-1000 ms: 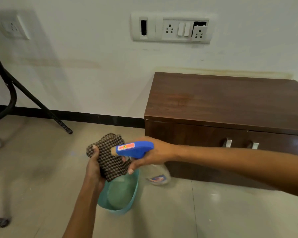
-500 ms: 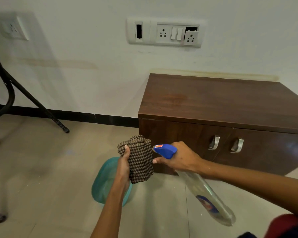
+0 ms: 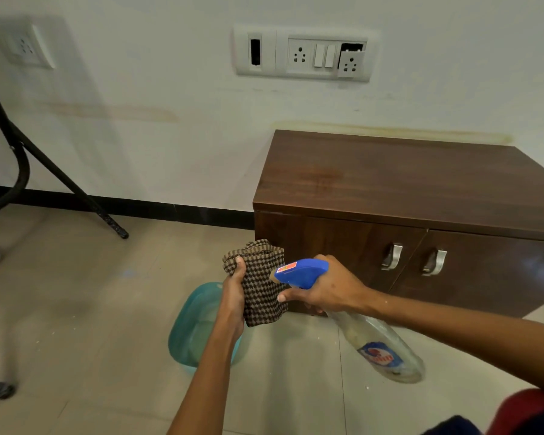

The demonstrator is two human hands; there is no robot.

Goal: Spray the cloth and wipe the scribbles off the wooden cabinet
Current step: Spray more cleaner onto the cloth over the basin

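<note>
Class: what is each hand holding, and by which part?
Left hand grips the checked cloth by its left edge. Right hand holds the spray bottle at its neck.

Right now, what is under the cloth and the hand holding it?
A teal plastic tub sits on the floor tiles below the checked cloth and left hand. The forearm covers its right part, so what is inside cannot be told.

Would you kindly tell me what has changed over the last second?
The spray bottle tipped from upright to slanting down-right, its blue nozzle still aimed at the cloth. Left hand still grips the cloth, right hand the bottle.
</note>
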